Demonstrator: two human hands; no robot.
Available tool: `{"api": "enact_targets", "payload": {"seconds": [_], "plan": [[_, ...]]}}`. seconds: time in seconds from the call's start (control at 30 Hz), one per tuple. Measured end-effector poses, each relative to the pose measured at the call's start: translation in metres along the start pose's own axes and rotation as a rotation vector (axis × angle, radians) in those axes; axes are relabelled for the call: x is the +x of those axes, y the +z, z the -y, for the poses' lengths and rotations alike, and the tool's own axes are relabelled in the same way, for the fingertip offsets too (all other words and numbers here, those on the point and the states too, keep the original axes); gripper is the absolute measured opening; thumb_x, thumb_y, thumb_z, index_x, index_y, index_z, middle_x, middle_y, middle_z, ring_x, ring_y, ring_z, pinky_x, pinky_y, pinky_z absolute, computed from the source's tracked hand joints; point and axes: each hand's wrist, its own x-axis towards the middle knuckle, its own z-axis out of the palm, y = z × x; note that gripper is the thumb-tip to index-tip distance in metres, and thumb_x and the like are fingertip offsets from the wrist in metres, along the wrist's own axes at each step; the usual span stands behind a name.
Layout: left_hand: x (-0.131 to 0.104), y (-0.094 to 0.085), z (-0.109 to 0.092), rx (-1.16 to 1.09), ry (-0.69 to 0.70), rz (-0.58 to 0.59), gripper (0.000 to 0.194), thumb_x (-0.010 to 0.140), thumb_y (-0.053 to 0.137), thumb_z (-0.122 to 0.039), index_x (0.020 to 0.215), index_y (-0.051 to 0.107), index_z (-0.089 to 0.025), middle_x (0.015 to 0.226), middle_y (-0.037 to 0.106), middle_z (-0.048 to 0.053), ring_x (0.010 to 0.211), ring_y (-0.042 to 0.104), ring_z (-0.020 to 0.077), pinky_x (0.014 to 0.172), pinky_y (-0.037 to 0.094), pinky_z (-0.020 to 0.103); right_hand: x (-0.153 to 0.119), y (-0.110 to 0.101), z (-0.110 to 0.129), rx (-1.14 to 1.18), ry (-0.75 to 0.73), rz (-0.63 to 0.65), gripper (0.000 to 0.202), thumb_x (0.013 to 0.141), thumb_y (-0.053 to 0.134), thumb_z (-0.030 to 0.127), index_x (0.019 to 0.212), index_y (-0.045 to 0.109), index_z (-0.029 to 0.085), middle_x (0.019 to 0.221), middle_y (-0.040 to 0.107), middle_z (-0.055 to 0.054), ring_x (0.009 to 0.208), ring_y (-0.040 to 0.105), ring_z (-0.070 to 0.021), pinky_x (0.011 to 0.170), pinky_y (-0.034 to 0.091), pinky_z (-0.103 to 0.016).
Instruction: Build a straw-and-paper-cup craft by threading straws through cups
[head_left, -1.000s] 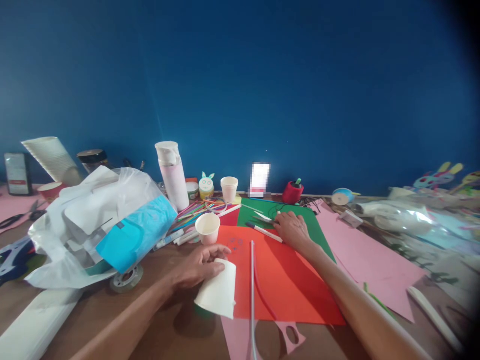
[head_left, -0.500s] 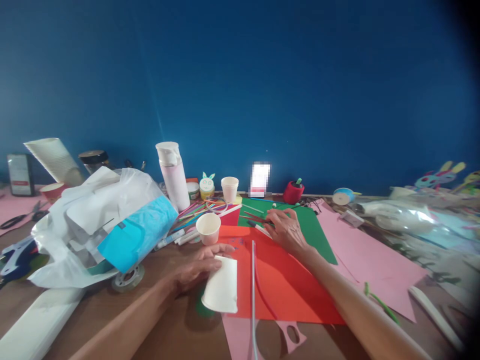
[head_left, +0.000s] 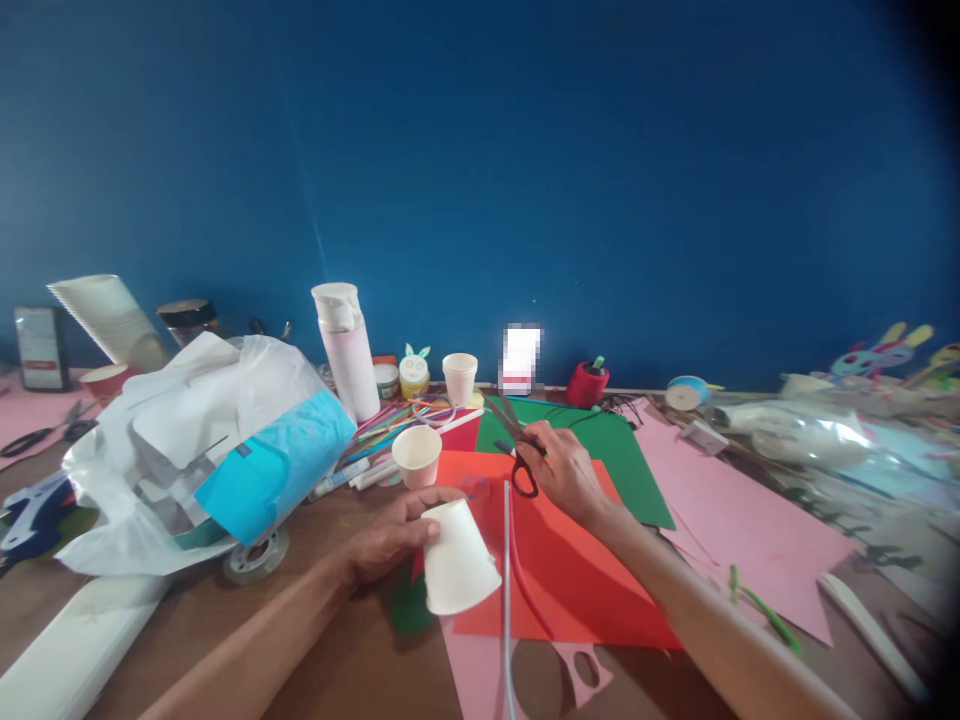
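In my left hand (head_left: 397,535) is a white paper cup (head_left: 459,560), tilted with its wide rim downward and toward me; the thumb presses on its side. My right hand (head_left: 562,465) grips a pair of scissors (head_left: 524,478) with dark handles, the blades pointing away and a little left, spread slightly apart. Beneath the hands lie an orange-red paper sheet (head_left: 577,560) and a green sheet (head_left: 637,475). A grey-white pipe cleaner (head_left: 506,590) and a pink one (head_left: 525,590) run toward me across the orange sheet. Another paper cup (head_left: 416,457) stands just beyond my left hand.
On the left, a plastic bag (head_left: 255,370) holds papers and a blue packet, beside a tape roll (head_left: 256,556). A white bottle (head_left: 347,350), markers (head_left: 373,472), a further cup (head_left: 460,380) and a phone (head_left: 521,355) stand or lie toward the blue wall. Pink paper (head_left: 750,510) spreads right.
My right hand has picked up the scissors from the green sheet and drawn back slightly. The cup in my left hand has turned and shifted a little to the right.
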Motion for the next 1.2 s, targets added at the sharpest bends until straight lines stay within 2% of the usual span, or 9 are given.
{"api": "enact_targets", "payload": {"seconds": [0.13, 0.27, 0.43, 0.53, 0.7, 0.8, 0.93, 1.1, 1.2], "plan": [[0.001, -0.003, 0.001, -0.018, 0.024, 0.021, 0.051, 0.066, 0.065, -0.035, 0.111, 0.051, -0.015, 0.097, 0.058, 0.010, 0.086, 0.055, 0.0220, 0.076, 0.039, 0.034, 0.001, 0.007, 0.002, 0.344, 0.173, 0.052, 0.020, 0.084, 0.035, 0.033, 0.081, 0.051, 0.020, 0.066, 0.053, 0.001, 0.058, 0.048, -0.0128, 0.053, 0.033, -0.022], [0.003, -0.006, 0.003, -0.076, 0.057, 0.024, 0.047, 0.068, 0.063, -0.033, 0.110, 0.052, -0.014, 0.094, 0.059, 0.009, 0.087, 0.055, 0.0200, 0.076, 0.040, 0.030, 0.004, 0.009, 0.002, 0.751, 0.353, 0.189, 0.016, 0.079, 0.039, 0.027, 0.081, 0.052, 0.020, 0.059, 0.047, 0.004, 0.050, 0.042, -0.0098, 0.048, 0.033, -0.020], [0.006, -0.004, 0.003, -0.120, 0.071, 0.054, 0.043, 0.070, 0.059, -0.024, 0.111, 0.049, -0.015, 0.093, 0.057, 0.008, 0.081, 0.054, 0.0176, 0.066, 0.043, 0.027, 0.004, 0.011, 0.000, 1.050, 0.317, 0.273, 0.028, 0.069, 0.044, 0.013, 0.095, 0.051, 0.020, 0.074, 0.054, 0.003, 0.063, 0.049, -0.0094, 0.057, 0.037, -0.019], [0.007, -0.001, 0.003, -0.123, 0.065, 0.056, 0.043, 0.069, 0.060, -0.021, 0.110, 0.049, -0.016, 0.094, 0.057, 0.008, 0.081, 0.054, 0.0179, 0.065, 0.044, 0.027, 0.002, 0.017, -0.005, 1.077, 0.324, 0.269, 0.031, 0.070, 0.048, 0.015, 0.100, 0.048, 0.020, 0.076, 0.054, 0.002, 0.067, 0.050, -0.0108, 0.059, 0.039, -0.021], [0.009, 0.002, 0.005, -0.117, 0.049, 0.041, 0.048, 0.069, 0.061, -0.022, 0.115, 0.048, -0.017, 0.101, 0.057, 0.009, 0.089, 0.054, 0.0198, 0.075, 0.042, 0.030, 0.000, 0.022, -0.012, 1.121, 0.316, 0.229, 0.031, 0.074, 0.053, 0.030, 0.102, 0.044, 0.021, 0.063, 0.043, 0.005, 0.049, 0.037, -0.0077, 0.045, 0.031, -0.020], [0.010, 0.000, 0.009, -0.074, 0.063, 0.013, 0.046, 0.071, 0.061, -0.030, 0.113, 0.052, -0.014, 0.099, 0.060, 0.011, 0.090, 0.054, 0.0210, 0.076, 0.040, 0.031, -0.001, 0.022, -0.012, 1.145, 0.282, 0.196, 0.031, 0.076, 0.053, 0.036, 0.103, 0.045, 0.022, 0.061, 0.039, 0.005, 0.048, 0.035, -0.0081, 0.046, 0.030, -0.022], [0.011, -0.002, 0.014, 0.019, 0.083, -0.042, 0.054, 0.066, 0.063, -0.041, 0.110, 0.055, -0.011, 0.092, 0.062, 0.012, 0.084, 0.056, 0.0214, 0.071, 0.040, 0.029, -0.003, 0.021, -0.010, 1.148, 0.269, 0.184, 0.036, 0.080, 0.046, 0.042, 0.110, 0.043, 0.023, 0.058, 0.036, 0.006, 0.047, 0.036, -0.0086, 0.046, 0.032, -0.023], [0.014, 0.000, 0.013, 0.077, 0.089, -0.079, 0.057, 0.063, 0.067, -0.038, 0.113, 0.053, -0.014, 0.092, 0.062, 0.010, 0.078, 0.055, 0.0178, 0.066, 0.041, 0.027, -0.005, 0.018, -0.005, 1.090, 0.254, 0.210, 0.036, 0.084, 0.040, 0.042, 0.112, 0.044, 0.021, 0.055, 0.041, 0.005, 0.044, 0.039, -0.0091, 0.043, 0.031, -0.023], [0.017, 0.005, 0.009, 0.063, 0.133, -0.070, 0.056, 0.064, 0.066, -0.033, 0.115, 0.051, -0.016, 0.097, 0.060, 0.009, 0.081, 0.055, 0.0181, 0.068, 0.042, 0.028, -0.005, 0.016, -0.003, 1.071, 0.242, 0.213, 0.035, 0.083, 0.040, 0.044, 0.107, 0.049, 0.020, 0.059, 0.050, 0.001, 0.049, 0.047, -0.0115, 0.048, 0.038, -0.025]]}}
